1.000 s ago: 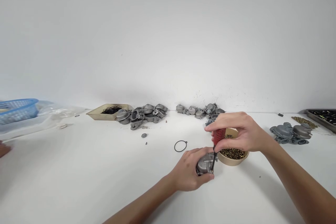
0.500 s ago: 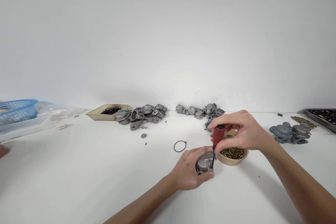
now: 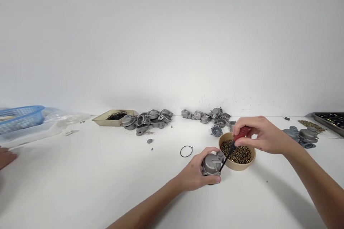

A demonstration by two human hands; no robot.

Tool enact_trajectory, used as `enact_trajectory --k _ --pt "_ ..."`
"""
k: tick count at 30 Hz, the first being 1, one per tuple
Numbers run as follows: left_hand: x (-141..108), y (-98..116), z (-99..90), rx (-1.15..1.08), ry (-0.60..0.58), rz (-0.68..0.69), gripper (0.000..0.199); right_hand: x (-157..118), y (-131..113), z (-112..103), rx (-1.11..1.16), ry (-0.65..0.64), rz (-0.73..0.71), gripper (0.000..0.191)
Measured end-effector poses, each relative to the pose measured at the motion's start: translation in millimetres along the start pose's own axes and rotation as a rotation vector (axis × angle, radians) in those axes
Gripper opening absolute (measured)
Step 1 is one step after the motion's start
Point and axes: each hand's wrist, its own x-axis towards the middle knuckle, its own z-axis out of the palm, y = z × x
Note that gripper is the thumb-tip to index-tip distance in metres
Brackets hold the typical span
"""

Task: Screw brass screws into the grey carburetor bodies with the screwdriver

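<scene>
My left hand (image 3: 195, 171) is wrapped round a grey metal carburetor (image 3: 212, 163), its domed bowl facing up. Between the fingers of my right hand (image 3: 264, 136) is a screwdriver (image 3: 241, 134) with a red handle and a dark shaft. The shaft slants down to the left, and its tip meets the right edge of the carburetor. Just behind the tool stands a round tan tub (image 3: 238, 166) full of small brass-coloured screws (image 3: 242, 155). A black rubber gasket ring (image 3: 186, 151) lies on the table, left of the tub.
Grey metal castings lie in a left pile (image 3: 153, 118) and a right pile (image 3: 205, 116). A tray of black rings (image 3: 98, 121) and a blue basket (image 3: 24, 121) stand left. Assembled carburetors (image 3: 307, 136) and a dark tray (image 3: 329, 125) are right. Another person's hand (image 3: 6, 157) shows at far left.
The screwdriver has gone from nearly upright to a slant, its handle swung right with my right hand. The other person's hand has come further into view. My left hand keeps its hold.
</scene>
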Motion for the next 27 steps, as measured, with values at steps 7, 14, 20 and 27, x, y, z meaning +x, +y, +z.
enact_trajectory --k 7,14,20,27 --pt "2.4 -3.3 -18.7 -0.077 -0.190 -0.021 0.077 -48.1 32.7 17.0 0.192 -0.007 0.038 0.006" --pt "8.7 1.8 -26.5 -0.158 -0.309 -0.106 0.060 -72.4 59.1 41.5 0.322 0.099 0.097 0.012" --pt "7.2 6.1 -30.5 -0.234 -0.392 -0.268 0.048 -77.3 65.1 55.2 0.284 0.132 0.152 0.027" --pt "4.9 3.9 -36.9 -0.216 -0.397 -0.267 0.060 -69.8 54.6 52.6 0.257 0.108 0.080 0.015"
